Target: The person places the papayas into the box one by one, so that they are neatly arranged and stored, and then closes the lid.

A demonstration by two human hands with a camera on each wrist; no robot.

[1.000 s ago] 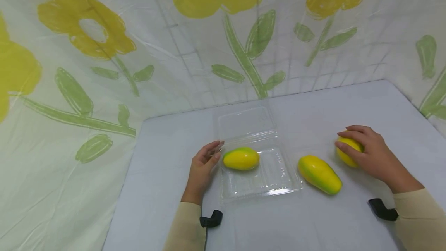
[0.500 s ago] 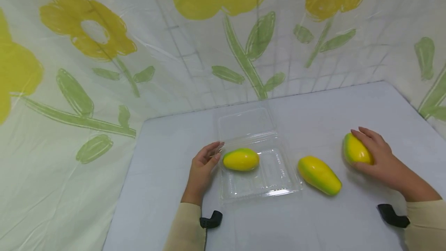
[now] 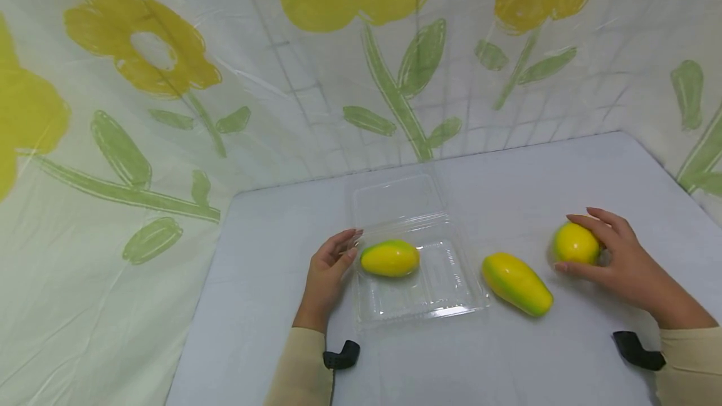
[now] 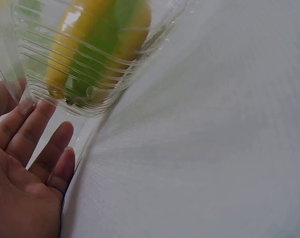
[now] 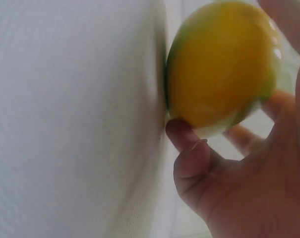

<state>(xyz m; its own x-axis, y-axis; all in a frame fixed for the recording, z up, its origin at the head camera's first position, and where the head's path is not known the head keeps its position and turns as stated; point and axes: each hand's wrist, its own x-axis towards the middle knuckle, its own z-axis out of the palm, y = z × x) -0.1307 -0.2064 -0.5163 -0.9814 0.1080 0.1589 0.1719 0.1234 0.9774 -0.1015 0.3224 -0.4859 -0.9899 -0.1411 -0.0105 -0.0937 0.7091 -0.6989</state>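
Observation:
In the head view, my left hand [image 3: 329, 271] is at the left rim of a clear plastic clamshell container [image 3: 451, 287], its lid folded back. The left wrist view shows my thumb and a finger pinching the rim, the other fingers loose. One glossy yellow-green papaya [image 3: 390, 259] lies in the container's left part. A second papaya [image 3: 517, 284] rests on the table, right of the container. My right hand [image 3: 623, 265] curls round a third papaya [image 3: 576, 244], seen end-on. In the right wrist view this papaya [image 5: 221, 64] sits between thumb and fingers, close against the tabletop.
A white-covered table [image 3: 429, 362] carries everything. Behind and left of it hangs a pale curtain [image 3: 316, 67] printed with yellow flowers. Black wrist mounts [image 3: 342, 354] stick out from both sleeves.
My right hand has moved right and slightly nearer with the third papaya, which has turned from showing its side to showing its end. The left hand, container and other papayas have stayed put.

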